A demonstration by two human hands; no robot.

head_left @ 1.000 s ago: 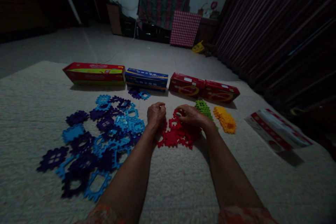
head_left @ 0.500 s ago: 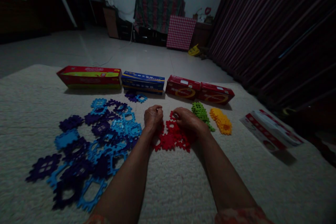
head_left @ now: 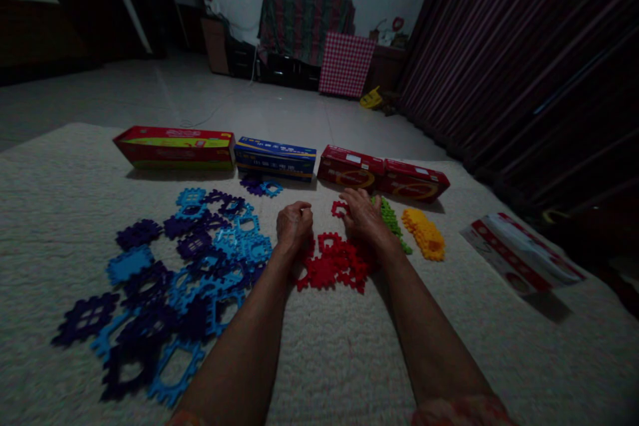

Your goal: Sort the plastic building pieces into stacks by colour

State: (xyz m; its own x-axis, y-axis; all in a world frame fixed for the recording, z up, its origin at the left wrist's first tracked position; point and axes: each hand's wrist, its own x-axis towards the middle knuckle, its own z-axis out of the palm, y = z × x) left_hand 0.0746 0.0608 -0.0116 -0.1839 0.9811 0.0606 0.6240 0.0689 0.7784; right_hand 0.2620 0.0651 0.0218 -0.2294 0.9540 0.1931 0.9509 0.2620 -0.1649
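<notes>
red toothed tiles (head_left: 323, 271): piled on mat (head_left: 339, 359), lower centre
left hand (head_left: 294, 226): curled, contents hidden, 10 o'clock of tiles
right hand (head_left: 363, 216): fingers bent beside red frame (head_left: 339, 204), grip unclear, 1 o'clock

Dim light leaves the curtain (head_left: 479, 33) nearly black, with soft shadows beside the boxes (head_left: 182, 152) and stretched edges.

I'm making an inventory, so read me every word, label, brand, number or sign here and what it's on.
Nothing reads with certainty.
Blue box: white characters, too blurred.
Red and yellow-green box: pale lettering, too blurred.
Left dark red box: print and white label, too small.
Right dark red box: same.
Red-and-white carton: marks, too small.
</notes>
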